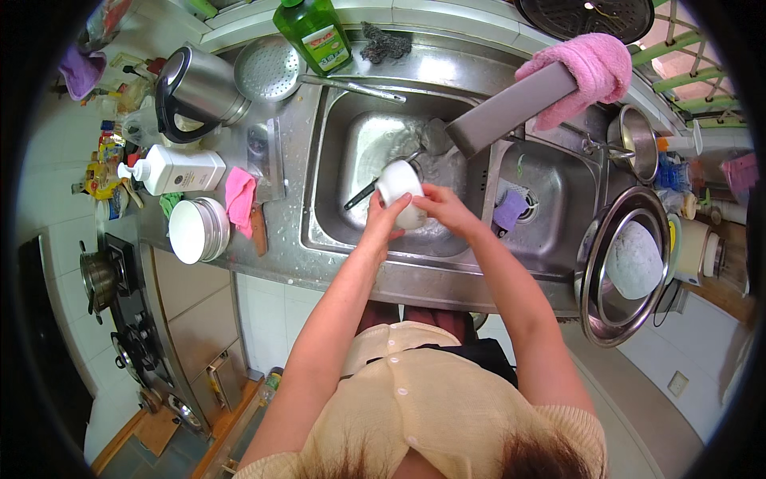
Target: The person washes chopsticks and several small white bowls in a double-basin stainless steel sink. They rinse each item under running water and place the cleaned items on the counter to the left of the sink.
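Observation:
Both of my hands hold a small white bowl (400, 181) above the larger basin (335, 179) of a stainless steel sink. My left hand (385, 217) grips its near left side, thumb on the wall. On the right side, the fingers of my right hand (446, 206) press against it. Below the bowl, a utensil with a black handle (361, 194) lies in the basin, its far end partly covered by the bowl. The basin floor looks wet. A wide rectangular faucet spout (511, 108) reaches over the basin from the upper right, with a pink towel (589, 75) draped on it.
Stacked white bowls (194, 232), a pink cloth (240, 194), a knife with a wooden handle (258, 230) and a white pump bottle (179, 170) stand left. A purple sponge (510, 209) lies in the smaller basin. Metal bowls (589, 281) are at right, a green detergent bottle (314, 36) behind.

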Motion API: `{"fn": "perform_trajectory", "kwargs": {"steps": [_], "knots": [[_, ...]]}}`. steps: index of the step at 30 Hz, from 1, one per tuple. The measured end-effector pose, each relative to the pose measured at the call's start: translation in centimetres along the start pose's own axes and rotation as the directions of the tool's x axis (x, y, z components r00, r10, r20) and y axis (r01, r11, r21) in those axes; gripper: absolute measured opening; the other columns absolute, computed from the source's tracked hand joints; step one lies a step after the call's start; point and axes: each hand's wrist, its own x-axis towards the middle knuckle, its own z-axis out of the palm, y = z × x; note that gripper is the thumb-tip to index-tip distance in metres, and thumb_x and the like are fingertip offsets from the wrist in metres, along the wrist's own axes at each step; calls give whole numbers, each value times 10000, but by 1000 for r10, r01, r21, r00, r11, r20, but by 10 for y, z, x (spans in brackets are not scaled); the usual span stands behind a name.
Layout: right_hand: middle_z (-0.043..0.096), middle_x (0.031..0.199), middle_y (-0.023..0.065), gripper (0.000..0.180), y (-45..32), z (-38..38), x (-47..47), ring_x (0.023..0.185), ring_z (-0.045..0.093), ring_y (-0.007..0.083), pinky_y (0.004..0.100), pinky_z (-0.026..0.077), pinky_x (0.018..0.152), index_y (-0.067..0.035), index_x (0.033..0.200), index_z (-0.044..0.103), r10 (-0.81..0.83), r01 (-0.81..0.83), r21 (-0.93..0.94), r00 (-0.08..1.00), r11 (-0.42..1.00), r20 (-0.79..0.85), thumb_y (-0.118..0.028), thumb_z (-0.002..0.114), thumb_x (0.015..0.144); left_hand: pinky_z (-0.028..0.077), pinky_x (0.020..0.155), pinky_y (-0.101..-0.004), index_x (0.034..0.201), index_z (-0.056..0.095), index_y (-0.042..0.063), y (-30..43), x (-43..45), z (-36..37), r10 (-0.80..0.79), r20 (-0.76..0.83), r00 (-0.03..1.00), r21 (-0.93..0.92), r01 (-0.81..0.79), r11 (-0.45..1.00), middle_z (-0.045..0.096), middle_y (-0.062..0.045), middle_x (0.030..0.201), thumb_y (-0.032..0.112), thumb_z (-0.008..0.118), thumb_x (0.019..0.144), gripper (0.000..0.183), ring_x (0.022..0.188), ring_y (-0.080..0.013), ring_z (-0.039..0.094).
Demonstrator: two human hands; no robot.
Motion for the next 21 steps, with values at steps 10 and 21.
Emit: {"fn": "perform_trajectory", "kwargs": {"steps": [10,21], "knots": [[640,1055,14,208,-48,-22,-20,1032,588,162,492,320,1051,-133,988,607,-671,419,-906,657,-57,345,-168,619,784,483,827,-410,1161,511,2,25,23,15,191,200,961,-684,-2,729,601,-141,1107,219,525,772,445,1010,-267,588],[644,1085,19,216,-104,12,-18,1041,582,176,424,353,1027,-119,987,619,-691,424,-822,721,380,53,-139,589,774,535,641,-344,1076,511,71,70,25,41,454,29,890,-646,-330,688,603,-96,1006,143,534,783,302,852,-221,626]]}}
